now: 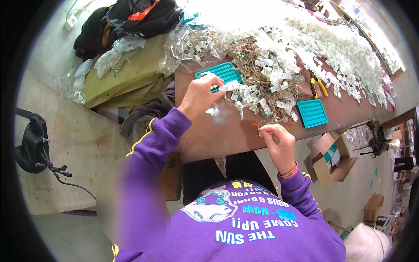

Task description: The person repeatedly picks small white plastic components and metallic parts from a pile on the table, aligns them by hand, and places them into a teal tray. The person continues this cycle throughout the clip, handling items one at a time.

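Observation:
My left hand is closed in a pinch over the near side of a teal tray with rows of round hollows. A small white plastic piece sticks out from its fingertips to the right. A few small round pale parts lie in the tray beside my fingers. My right hand is at the table's front edge, thumb and fingers pinched on a thin orange-brown wire. Just beyond both hands spreads a heap of small white plastic housings with tangled wires.
A second teal tray lies to the right, with yellow-and-black pliers behind it. White plastic pieces cover the far right of the brown table. An open cardboard box stands below on the right; black bags sit far left.

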A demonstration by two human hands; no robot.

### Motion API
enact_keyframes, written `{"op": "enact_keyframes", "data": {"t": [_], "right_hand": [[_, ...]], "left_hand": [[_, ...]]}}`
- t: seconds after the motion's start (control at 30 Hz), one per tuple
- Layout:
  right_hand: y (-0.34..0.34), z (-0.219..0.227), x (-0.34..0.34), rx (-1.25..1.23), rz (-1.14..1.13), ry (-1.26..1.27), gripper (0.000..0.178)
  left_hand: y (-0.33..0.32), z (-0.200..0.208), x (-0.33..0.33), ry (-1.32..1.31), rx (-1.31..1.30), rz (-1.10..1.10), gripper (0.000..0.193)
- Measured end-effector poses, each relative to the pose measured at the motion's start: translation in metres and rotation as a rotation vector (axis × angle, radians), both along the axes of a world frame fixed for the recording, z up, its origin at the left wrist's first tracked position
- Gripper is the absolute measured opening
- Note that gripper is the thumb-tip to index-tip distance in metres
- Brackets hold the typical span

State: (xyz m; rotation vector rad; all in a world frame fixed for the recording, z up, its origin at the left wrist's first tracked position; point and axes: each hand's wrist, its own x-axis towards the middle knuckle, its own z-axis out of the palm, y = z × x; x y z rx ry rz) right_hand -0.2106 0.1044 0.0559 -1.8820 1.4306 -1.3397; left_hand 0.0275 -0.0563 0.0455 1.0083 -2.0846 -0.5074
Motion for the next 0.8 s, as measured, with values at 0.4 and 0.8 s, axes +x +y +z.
{"op": "enact_keyframes", "data": {"t": [0.4, 0.8], "right_hand": [[-0.132, 0.007, 0.053, -0.279, 0.137, 0.878, 0.01], [-0.112, 0.014, 0.054, -0.181, 0.2, 0.619, 0.009]], "left_hand": [[0.111, -0.012, 0.011, 1.456, 0.997, -0.115, 0.025], [0.127, -0.013, 0.012, 1.463, 1.054, -0.06, 0.017]]}}
